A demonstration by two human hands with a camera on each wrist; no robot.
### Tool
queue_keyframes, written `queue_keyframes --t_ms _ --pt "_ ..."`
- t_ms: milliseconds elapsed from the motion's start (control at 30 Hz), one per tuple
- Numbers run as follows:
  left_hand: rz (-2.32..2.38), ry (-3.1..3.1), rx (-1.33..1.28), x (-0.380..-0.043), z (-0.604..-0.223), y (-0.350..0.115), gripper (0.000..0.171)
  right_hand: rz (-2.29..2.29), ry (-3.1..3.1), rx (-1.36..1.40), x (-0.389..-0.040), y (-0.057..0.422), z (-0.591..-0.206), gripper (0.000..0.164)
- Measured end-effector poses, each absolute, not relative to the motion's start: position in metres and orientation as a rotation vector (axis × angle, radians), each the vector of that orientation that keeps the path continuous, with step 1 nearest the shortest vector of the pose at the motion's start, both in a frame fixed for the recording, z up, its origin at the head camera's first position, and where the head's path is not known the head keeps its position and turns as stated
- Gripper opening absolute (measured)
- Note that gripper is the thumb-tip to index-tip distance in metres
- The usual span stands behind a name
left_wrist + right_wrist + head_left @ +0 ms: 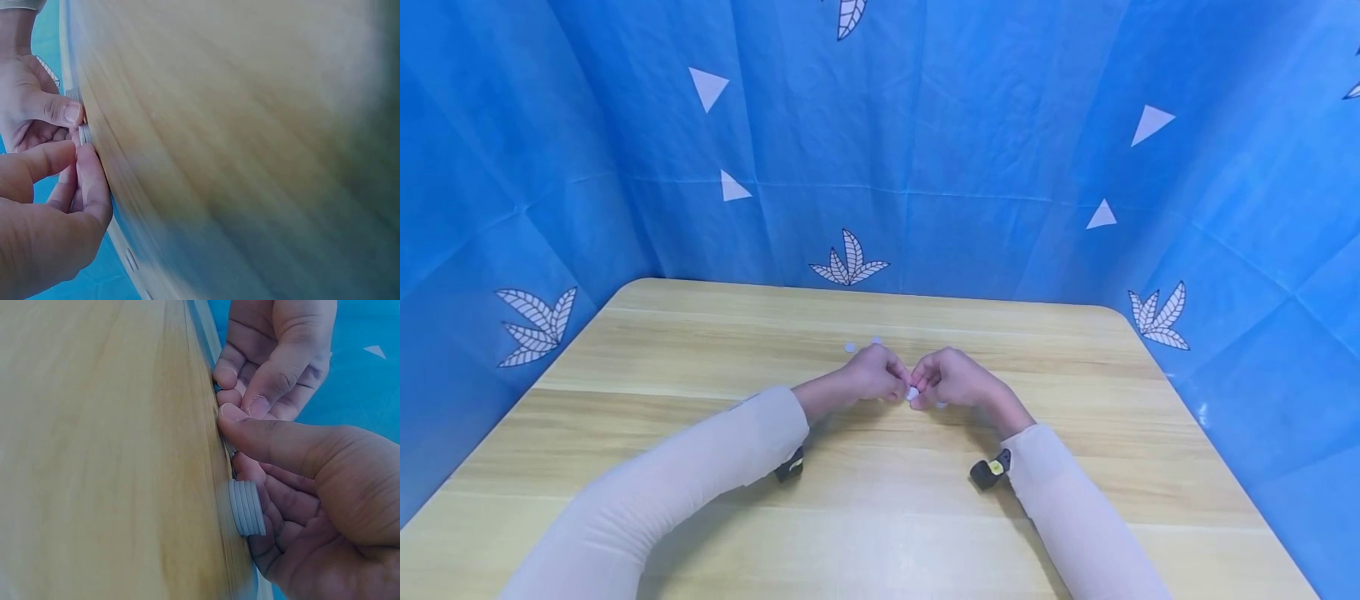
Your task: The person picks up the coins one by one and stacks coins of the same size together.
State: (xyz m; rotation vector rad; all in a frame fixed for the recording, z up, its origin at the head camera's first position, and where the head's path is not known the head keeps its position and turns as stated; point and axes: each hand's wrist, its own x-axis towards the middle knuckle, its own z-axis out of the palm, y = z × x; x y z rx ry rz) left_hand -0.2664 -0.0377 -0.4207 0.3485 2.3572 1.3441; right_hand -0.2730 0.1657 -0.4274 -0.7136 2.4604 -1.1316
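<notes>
Both hands meet over a small stack of white discs (912, 392) on the table. My left hand (874, 373) holds the stack from the left, thumb and fingers drawn together at its edge. From the other side my right hand (953, 381) grips it between thumb and fingers. In the left wrist view, the stack (86, 134) shows its layered edge between the two hands' fingertips. A second stack of several discs (247, 507) stands beside the curled lower fingers of my right hand (350, 487). Fingers hide part of the held stack.
Farther back on the wooden table (880, 500) lie a white disc (850, 347) and another disc (876, 340), behind my left hand. A blue patterned curtain (985, 125) surrounds the table's back and sides.
</notes>
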Motion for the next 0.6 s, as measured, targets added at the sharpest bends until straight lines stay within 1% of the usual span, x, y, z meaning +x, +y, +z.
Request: queue_keyframes --t_ms 333,433,600 --pt "1.358 2.348 0.396 -0.268 -0.417 -0.044 0.014 -1.127 2.468 -0.756 -0.275 0.166 -0.433 0.017" --pt "1.354 2.389 0.417 -0.273 -0.413 -0.051 0.012 -1.120 2.468 -0.755 -0.275 0.166 -0.432 0.017" --pt "1.320 2.536 0.482 -0.283 -0.408 -0.062 0.016 -1.116 2.474 -0.775 -0.275 0.166 -0.432 0.016"
